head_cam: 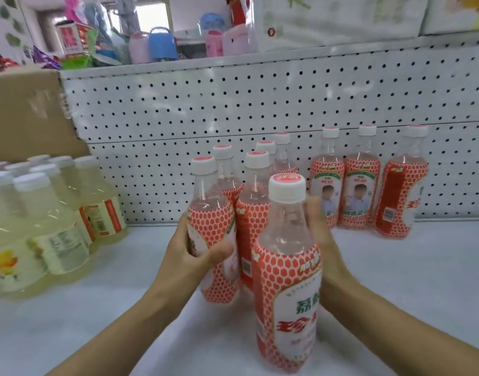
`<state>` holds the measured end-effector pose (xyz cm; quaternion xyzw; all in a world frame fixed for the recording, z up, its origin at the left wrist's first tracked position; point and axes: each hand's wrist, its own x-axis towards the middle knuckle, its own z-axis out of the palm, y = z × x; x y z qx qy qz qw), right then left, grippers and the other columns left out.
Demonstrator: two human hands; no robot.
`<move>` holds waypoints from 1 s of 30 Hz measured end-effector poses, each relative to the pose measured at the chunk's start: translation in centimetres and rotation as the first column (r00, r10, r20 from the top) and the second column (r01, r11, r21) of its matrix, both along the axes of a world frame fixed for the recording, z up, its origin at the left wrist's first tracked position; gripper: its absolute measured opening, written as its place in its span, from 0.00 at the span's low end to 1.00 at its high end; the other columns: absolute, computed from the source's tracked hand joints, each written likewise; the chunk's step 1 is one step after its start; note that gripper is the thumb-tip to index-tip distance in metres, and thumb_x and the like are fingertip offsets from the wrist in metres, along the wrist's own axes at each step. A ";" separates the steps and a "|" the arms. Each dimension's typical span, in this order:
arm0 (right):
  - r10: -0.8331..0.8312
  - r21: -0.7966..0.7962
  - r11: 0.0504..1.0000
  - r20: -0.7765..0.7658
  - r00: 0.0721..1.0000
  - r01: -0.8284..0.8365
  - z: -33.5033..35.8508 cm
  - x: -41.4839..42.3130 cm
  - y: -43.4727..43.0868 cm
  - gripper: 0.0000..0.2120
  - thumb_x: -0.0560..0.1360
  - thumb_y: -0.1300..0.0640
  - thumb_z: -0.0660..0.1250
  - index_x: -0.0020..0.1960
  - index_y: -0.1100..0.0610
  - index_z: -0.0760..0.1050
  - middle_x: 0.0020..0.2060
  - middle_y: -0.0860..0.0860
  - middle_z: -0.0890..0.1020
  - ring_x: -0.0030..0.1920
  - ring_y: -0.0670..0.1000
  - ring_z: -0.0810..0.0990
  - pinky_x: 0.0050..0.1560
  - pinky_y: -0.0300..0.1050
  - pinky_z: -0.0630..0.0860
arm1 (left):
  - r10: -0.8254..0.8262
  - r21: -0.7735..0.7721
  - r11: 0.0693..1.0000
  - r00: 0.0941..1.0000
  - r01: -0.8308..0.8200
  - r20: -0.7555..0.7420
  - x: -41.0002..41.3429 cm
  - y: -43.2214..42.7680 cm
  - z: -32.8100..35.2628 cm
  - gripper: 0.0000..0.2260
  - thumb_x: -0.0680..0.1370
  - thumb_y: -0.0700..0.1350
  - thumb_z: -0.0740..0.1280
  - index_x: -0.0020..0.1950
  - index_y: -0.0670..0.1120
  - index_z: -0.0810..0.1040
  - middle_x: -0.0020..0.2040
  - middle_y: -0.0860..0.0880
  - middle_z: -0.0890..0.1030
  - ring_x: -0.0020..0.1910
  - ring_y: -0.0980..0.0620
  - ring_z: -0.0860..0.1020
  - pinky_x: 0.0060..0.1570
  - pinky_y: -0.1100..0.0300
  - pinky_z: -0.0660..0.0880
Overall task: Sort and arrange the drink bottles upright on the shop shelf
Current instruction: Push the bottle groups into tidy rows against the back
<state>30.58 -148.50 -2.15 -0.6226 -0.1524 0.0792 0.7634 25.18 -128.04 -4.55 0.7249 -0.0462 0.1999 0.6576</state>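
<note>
Several clear drink bottles with red honeycomb labels and white caps stand upright on the white shelf (395, 280). My left hand (189, 256) grips the front-left bottle (211, 221) of the middle cluster, thumb across its label. My right hand (325, 240) lies behind and to the right of the nearest bottle (284, 280), fingers straight against the cluster; how far it touches is hidden. More bottles of the cluster (256, 202) stand behind. Three same-labelled bottles (360, 191) line the pegboard at the right.
A shrink-wrapped pack of pale yellow drink bottles (51, 221) sits at the left. A cardboard box (26, 112) stands behind it. The white pegboard back panel (260, 104) closes the shelf. Coloured plastic goods (162, 44) sit on the upper shelf.
</note>
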 end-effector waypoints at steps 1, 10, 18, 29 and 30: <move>-0.008 0.063 0.998 0.064 0.998 0.004 -0.3 -0.8 -1.1 0.23 0.77 0.37 0.64 0.63 0.51 0.75 0.54 0.40 0.83 0.57 0.46 0.78 0.57 0.45 0.78 | -0.025 0.005 1.000 1.000 0.025 0.002 -0.3 0.0 -0.2 0.55 0.49 0.68 0.82 0.72 0.55 0.66 0.59 0.54 0.83 0.56 0.54 0.83 0.47 0.64 0.80; 0.334 -0.394 0.896 0.297 0.895 -0.204 -5.1 -3.2 -0.4 0.57 0.63 0.55 0.82 0.75 0.33 0.46 0.61 0.36 0.78 0.60 0.39 0.80 0.52 0.30 0.77 | -0.073 0.018 0.997 0.997 0.073 -0.009 0.2 0.7 -1.3 0.45 0.54 0.61 0.84 0.67 0.61 0.70 0.57 0.54 0.84 0.55 0.54 0.84 0.47 0.64 0.81; 0.274 -0.300 0.938 0.327 0.904 -0.176 -4.6 0.2 4.5 0.45 0.65 0.59 0.80 0.71 0.37 0.58 0.56 0.43 0.82 0.58 0.45 0.82 0.53 0.40 0.81 | -0.060 -0.033 0.998 0.997 0.058 -0.048 1.2 2.9 -1.3 0.44 0.56 0.58 0.84 0.67 0.55 0.69 0.57 0.50 0.85 0.55 0.50 0.84 0.45 0.61 0.82; 0.165 -0.605 0.785 0.414 0.895 0.136 -3.2 3.5 -4.7 0.31 0.64 0.33 0.73 0.64 0.32 0.67 0.61 0.30 0.71 0.60 0.32 0.71 0.63 0.42 0.74 | 0.355 0.311 0.773 0.784 -0.553 0.510 -3.3 0.4 1.8 0.44 0.65 0.60 0.76 0.76 0.61 0.57 0.76 0.52 0.62 0.77 0.53 0.61 0.76 0.48 0.60; 0.044 -0.543 0.797 0.489 0.871 0.264 -2.9 4.3 -6.6 0.29 0.64 0.33 0.72 0.62 0.35 0.69 0.59 0.32 0.73 0.57 0.32 0.72 0.59 0.40 0.75 | 0.239 0.345 0.773 0.747 -0.533 0.620 -3.6 -1.3 2.6 0.40 0.67 0.55 0.74 0.75 0.61 0.59 0.75 0.52 0.62 0.77 0.50 0.61 0.75 0.50 0.62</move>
